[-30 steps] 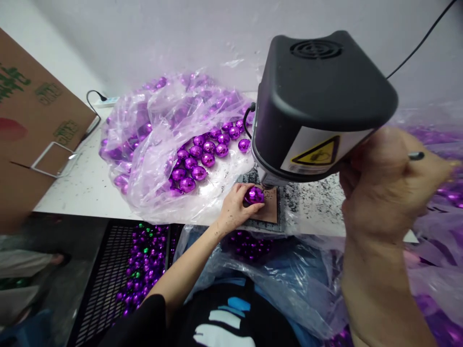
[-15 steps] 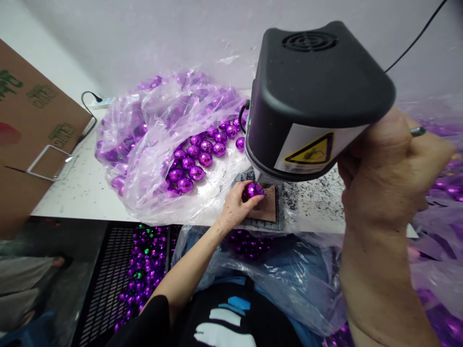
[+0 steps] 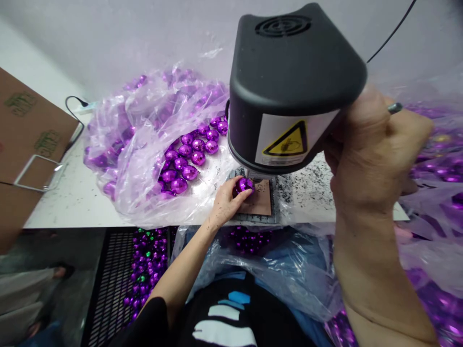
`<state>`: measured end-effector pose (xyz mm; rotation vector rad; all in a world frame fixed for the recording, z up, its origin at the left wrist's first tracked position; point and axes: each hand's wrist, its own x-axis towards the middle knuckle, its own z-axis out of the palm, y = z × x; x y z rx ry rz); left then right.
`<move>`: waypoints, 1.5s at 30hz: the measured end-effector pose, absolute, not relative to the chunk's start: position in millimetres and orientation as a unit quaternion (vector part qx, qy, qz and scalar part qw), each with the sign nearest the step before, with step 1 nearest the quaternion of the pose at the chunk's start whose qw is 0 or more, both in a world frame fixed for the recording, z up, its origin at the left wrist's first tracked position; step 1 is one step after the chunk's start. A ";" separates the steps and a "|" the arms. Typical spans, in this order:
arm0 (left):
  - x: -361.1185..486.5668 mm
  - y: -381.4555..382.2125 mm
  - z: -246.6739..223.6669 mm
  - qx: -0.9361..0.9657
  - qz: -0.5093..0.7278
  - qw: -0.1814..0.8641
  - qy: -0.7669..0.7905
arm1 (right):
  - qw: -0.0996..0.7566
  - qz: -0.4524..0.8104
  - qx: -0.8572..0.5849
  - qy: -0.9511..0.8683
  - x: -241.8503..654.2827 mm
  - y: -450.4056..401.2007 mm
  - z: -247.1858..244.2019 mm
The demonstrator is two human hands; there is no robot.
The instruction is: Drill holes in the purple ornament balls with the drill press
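Note:
My left hand (image 3: pixel 228 198) holds a shiny purple faceted ball (image 3: pixel 245 185) between thumb and fingers. The ball rests over a small brown board (image 3: pixel 261 200) on a dark metal base. Directly above it stands a black bench drill press (image 3: pixel 296 62) with a vented top and a yellow warning label. Its thin bit points down at the ball; I cannot tell whether they touch. At the machine's right side my right hand (image 3: pixel 376 144) is closed around its lever (image 3: pixel 395 107), whose metal end pokes out by the knuckles.
A clear plastic bag (image 3: pixel 137 178) of purple balls lies open on the white table (image 3: pixel 72 207). Dark flakes cover the tabletop. A cardboard box (image 3: pixel 32 130) stands at left. Below is a black crate (image 3: pixel 104 284) beside small purple and green balls; another bag (image 3: pixel 430 241) lies at right.
The view has shifted, so the machine and both hands appear further left. My left hand keeps its hold on the purple ball, and my right hand stays closed at the machine's side.

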<state>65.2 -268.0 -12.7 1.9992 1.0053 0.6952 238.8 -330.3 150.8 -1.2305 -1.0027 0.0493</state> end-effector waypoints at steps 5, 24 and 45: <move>71.6 -282.6 -18.9 0.860 0.302 0.239 0.335 | 0.696 0.017 -0.561 -0.449 239.6 -330.6 149.9; 80.4 -292.4 -35.3 0.872 0.279 0.224 0.333 | 0.612 -0.083 -0.641 -0.456 220.1 -374.7 116.2; 80.5 -297.7 -30.1 0.858 0.286 0.242 0.350 | 0.693 -0.159 -0.526 -0.466 225.6 -366.2 47.9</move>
